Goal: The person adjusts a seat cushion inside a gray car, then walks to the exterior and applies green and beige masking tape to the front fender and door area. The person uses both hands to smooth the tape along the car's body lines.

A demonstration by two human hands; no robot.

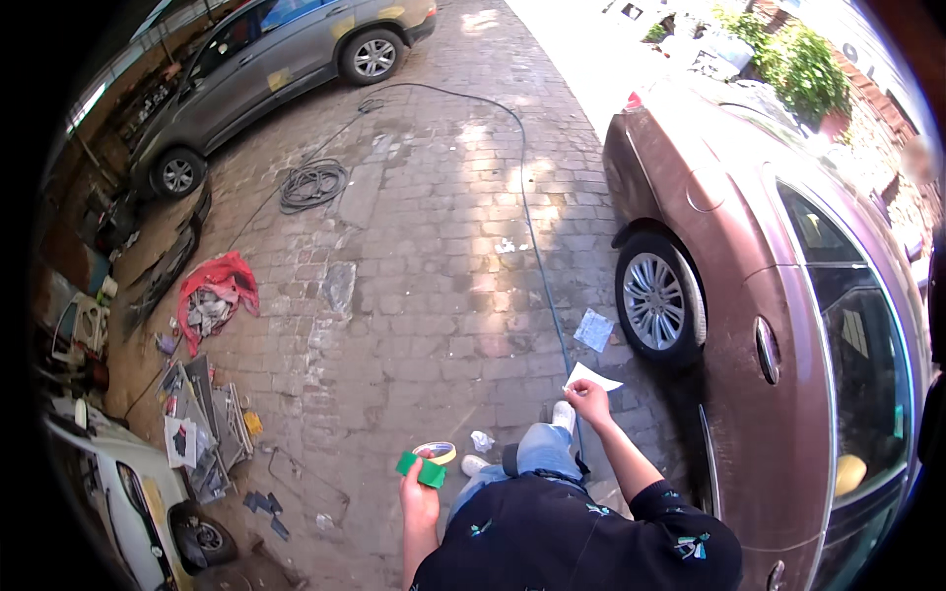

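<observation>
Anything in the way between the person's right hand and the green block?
Nothing visible seems to block the right hand from the green block in the left hand. A tape roll shows beside the block; a jeans-clad knee shows between, apparently lower.

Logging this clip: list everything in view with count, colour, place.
Block: 1, green, in left hand
Tape roll: 1, yellowish, beside block
Sheet: 1, white, at right hand
SUV: 1, grey, upper left
Car: 1, brownish, right
Vehicle: 1, white, lower left
Coil: 1, grey, upper left
Hose: 1, bluish, centre
Cloth: 1, red, left
Scrap: one pile, mixed, left
Litter: several, pale, paving
Paving: bricks, grey, centre
Shoes: 2, white, lower centre
Jeans: 1, blue, lower centre
Top: 1, dark, bottom
Hands: 2, bare, lower centre
</observation>
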